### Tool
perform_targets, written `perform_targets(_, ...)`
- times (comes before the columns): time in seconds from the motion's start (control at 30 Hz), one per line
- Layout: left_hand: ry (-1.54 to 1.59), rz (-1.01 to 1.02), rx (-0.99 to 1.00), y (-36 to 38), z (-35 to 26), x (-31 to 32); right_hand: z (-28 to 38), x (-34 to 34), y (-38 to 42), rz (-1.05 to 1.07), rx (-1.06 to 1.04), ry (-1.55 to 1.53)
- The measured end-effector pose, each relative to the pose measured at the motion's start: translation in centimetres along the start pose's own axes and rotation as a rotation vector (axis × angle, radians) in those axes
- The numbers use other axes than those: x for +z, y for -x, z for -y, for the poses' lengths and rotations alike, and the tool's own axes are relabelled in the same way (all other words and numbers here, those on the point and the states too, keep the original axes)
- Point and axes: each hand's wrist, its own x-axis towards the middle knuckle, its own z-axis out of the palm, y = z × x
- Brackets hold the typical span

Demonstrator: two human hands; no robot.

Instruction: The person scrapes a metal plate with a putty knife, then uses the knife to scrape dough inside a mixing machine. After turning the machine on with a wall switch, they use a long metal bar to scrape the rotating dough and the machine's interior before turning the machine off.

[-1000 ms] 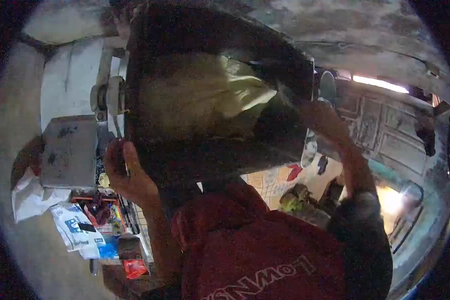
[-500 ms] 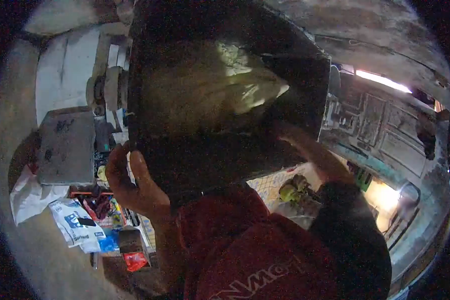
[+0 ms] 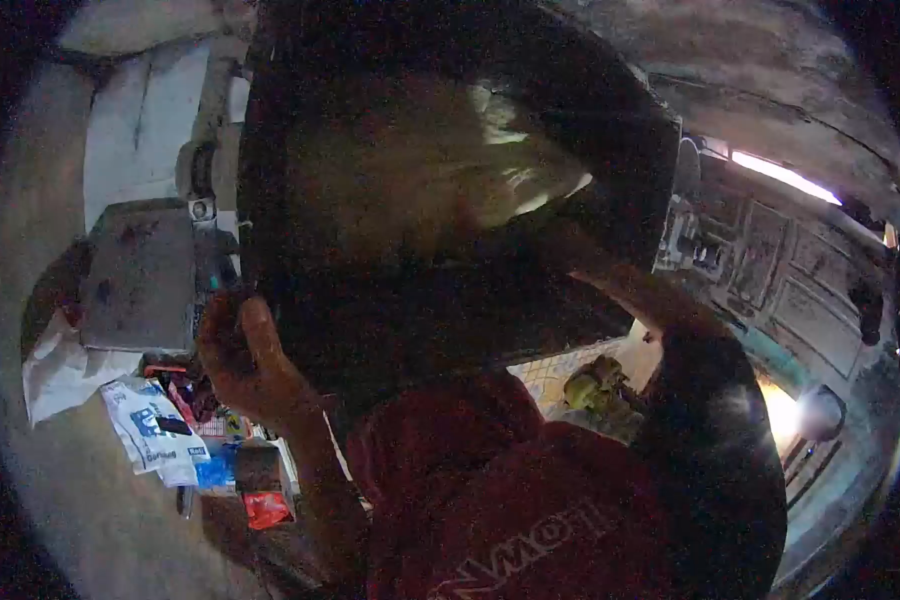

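Note:
A big dark container [image 3: 390, 300] fills the middle of the view, held up close in front of me. Something pale yellow-green and crumpled [image 3: 510, 165] shows inside it, dimly lit. My left hand [image 3: 238, 360] grips the container's left edge, fingers curled around the rim. My right hand [image 3: 595, 265] reaches to the container's right side; its fingers are lost in the dark against the wall. My red shirt [image 3: 510, 500] with white lettering is below.
At the left stand a grey metal block [image 3: 135, 275], white printed bags [image 3: 150, 430], a white cloth [image 3: 55, 370] and a red packet [image 3: 268, 508]. A panelled door [image 3: 770, 270] and a bright light strip [image 3: 780, 175] are at the right. A yellow-green object [image 3: 595, 385] lies on patterned flooring.
The container has come closer and tilted, covering more of the view. My right hand slid from its right rim down and inward. My left hand stays on the left edge.

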Motion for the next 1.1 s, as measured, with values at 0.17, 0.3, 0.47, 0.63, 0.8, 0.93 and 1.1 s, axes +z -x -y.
perform_targets(0.17, 0.134, -0.035, -0.033, 0.2, 0.3, 0.4, 9.6, -8.2, 0.2, 0.299, 0.124, 0.193)
perform_targets(0.3, -0.013, -0.012, 0.053, -0.2, 0.3, 0.3, 7.0, 1.8, -0.4, -0.473, 0.181, -1.089)
perform_targets(0.47, -0.324, -0.237, 0.549, 0.7, -0.2, -0.6, 11.4, -13.4, -0.7, 0.475, 0.244, 0.041)
perform_targets(0.63, 0.026, 0.442, 0.081, 10.0, -3.2, -2.3, 21.2, -18.3, -3.1, 0.179, 0.546, -0.906)
perform_targets(0.8, 0.178, 0.645, -0.058, 11.8, -4.1, 0.7, 26.1, -12.2, -5.4, 0.015, -0.216, -0.859)
perform_targets(0.93, 0.27, 0.618, -0.408, 10.1, -7.1, -2.9, 22.4, -14.6, -8.7, 0.057, -0.111, -0.915)
perform_targets(1.1, 0.365, 0.212, -0.369, 10.9, -2.6, -9.2, 11.3, -3.3, -19.9, -0.407, -0.016, 0.03)
